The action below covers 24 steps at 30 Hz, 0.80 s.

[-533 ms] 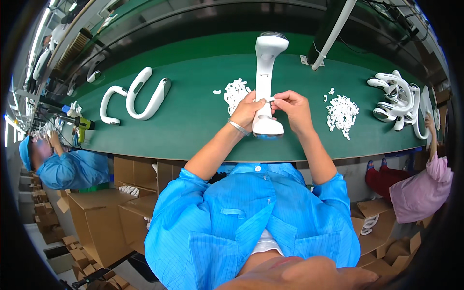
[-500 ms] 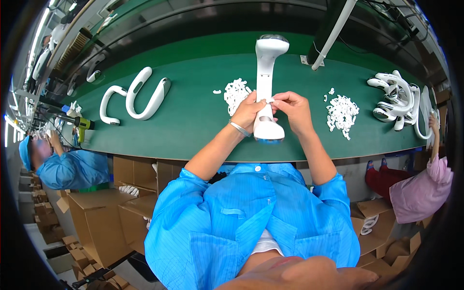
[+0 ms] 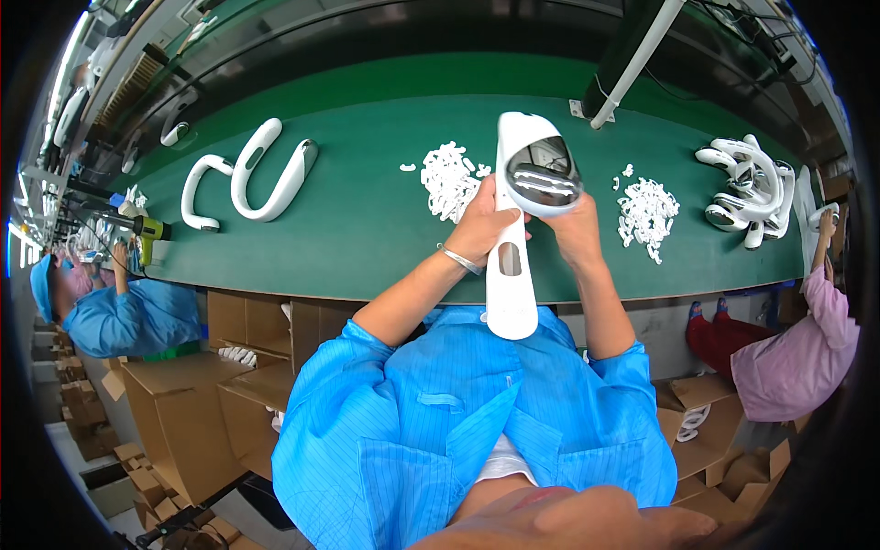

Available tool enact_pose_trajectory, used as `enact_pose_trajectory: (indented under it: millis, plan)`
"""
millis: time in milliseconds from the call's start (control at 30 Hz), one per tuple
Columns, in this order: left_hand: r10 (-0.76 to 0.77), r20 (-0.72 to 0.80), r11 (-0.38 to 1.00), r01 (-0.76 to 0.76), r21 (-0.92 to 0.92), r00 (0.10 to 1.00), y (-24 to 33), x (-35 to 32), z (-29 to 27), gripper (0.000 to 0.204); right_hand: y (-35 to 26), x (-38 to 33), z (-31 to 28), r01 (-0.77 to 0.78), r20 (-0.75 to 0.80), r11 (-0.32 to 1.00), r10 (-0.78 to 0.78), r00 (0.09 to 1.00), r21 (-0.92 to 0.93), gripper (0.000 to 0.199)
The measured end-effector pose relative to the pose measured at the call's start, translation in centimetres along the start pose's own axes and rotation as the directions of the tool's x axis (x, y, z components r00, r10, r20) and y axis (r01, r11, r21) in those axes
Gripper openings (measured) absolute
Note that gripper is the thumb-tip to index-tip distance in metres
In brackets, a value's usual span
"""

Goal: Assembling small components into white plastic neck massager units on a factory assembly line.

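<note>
My left hand is closed around the middle of a white curved plastic housing, thumb across its face. One end of the housing, with a glossy dark cap, is tilted up to the right; its long arm with an oval opening points toward me. My right hand is under the dark-capped end, its fingers hidden behind the housing. Whether it grips anything cannot be seen. Just left of the housing is a heap of small white plastic clips; a second heap of clips lies right of my right hand.
Two curved white housings lie at left on the green table. Several more form a pile at right. A yellow-green power tool is far left. A person in blue and one in pink are nearby. Cardboard boxes stand below.
The housing has been turned, its dark-capped end now up and facing right and its long arm toward me. My right hand, pinching at the housing's middle before, has moved under that end.
</note>
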<state>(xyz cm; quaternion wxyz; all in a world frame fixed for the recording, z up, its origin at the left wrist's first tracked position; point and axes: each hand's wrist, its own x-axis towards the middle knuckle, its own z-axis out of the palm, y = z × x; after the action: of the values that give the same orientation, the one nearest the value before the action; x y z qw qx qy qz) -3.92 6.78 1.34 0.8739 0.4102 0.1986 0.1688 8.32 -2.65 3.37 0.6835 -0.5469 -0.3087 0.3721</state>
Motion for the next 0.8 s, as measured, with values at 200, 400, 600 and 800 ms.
enact_pose_trajectory:
  millis: [200,400,600,800]
  plan:
    - [0.009,0.002,1.000,-0.009,-0.011,1.000,0.0,0.0,-0.1,0.056,-0.8,0.1,-1.3,-0.004,0.027,0.998,0.002,1.000,0.066,0.010]
    - [0.015,0.035,0.998,-0.013,-0.067,0.999,0.2,0.0,0.4,0.058,-0.7,0.6,-2.0,0.031,0.089,0.991,-0.043,0.995,0.132,0.015]
    - [0.014,-0.027,1.000,-0.014,-0.009,1.000,-0.3,0.2,0.3,0.054,-0.9,0.5,-1.6,0.007,0.033,0.999,-0.008,0.999,0.043,0.025]
    - [0.011,0.045,0.996,-0.007,-0.091,0.999,-0.7,0.3,0.6,0.054,0.5,-0.6,-1.6,0.123,0.162,0.959,-0.083,0.983,-0.256,0.020]
